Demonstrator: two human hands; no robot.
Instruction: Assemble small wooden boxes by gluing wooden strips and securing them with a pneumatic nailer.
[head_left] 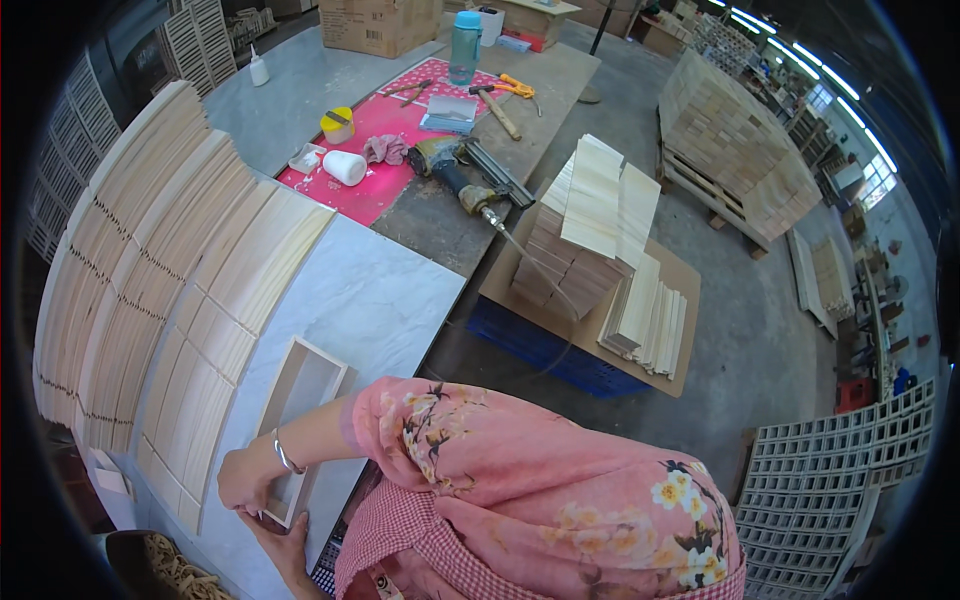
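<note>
Frame: pale wood, long and narrow, [283, 385] lying on the marbled tabletop [385, 285], near end under both hands
Right hand [248, 480]: the braceleted one, fingers curled down at that end, can't tell if they're pinching anything
Left hand [283, 550]: thumb and fingers parted around the same end, can't tell how firm the grip is
Slats [225, 330]: rows of 'em just left of the frame
Nail gun [455, 175]: farther up the bench, by the pink sheet [375, 205]
</note>
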